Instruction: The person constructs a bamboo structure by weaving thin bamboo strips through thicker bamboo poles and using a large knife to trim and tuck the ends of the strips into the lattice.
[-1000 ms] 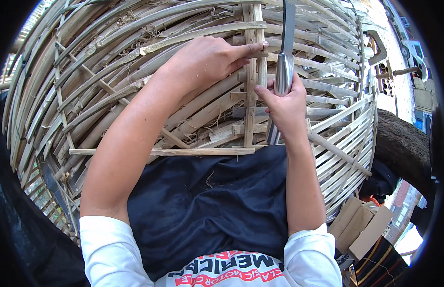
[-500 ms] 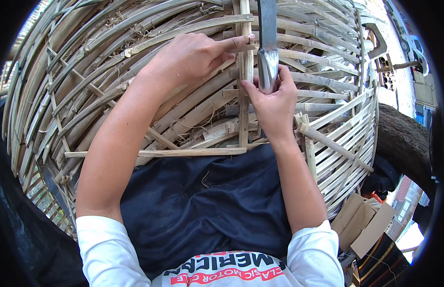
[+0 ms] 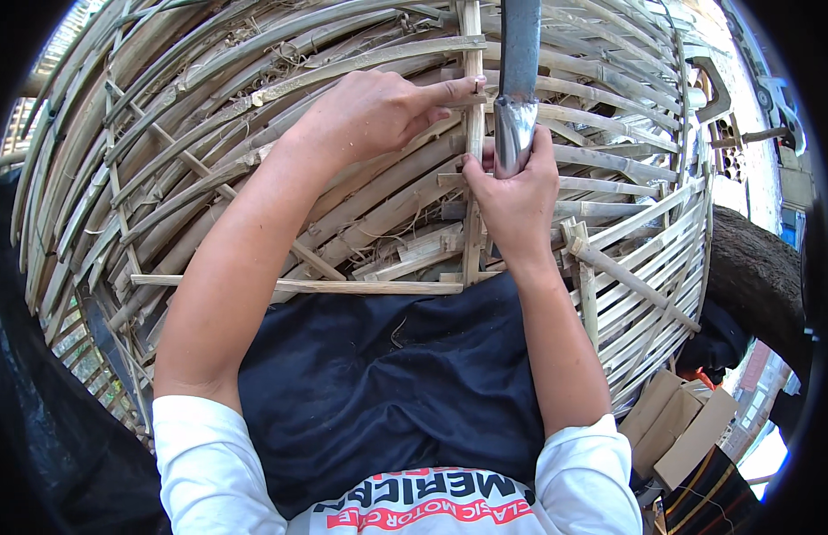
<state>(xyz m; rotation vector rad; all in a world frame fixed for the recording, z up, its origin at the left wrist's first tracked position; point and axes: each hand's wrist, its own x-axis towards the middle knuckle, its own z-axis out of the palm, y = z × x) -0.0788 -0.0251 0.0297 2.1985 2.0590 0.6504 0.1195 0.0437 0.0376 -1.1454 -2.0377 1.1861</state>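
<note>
My right hand (image 3: 518, 196) clamped round metal handle (image 3: 514, 134) of knife (image 3: 520, 67), upper middle of frame, blade toward top edge. My left hand (image 3: 369, 111) left of it, index finger (image 3: 451, 90) along slat (image 3: 475, 101); can't tell if pinching. Black cloth (image 3: 387, 374) lower middle.

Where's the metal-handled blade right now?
Head view, top, right of centre: the metal-handled blade is in the right hand, just right of the pale strip running up the picture.

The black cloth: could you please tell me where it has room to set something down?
The black cloth is mostly bare between the forearms, below the crosswise strip. Above that strip, left hand, right hand, knife and bamboo slats crowd together.
</note>
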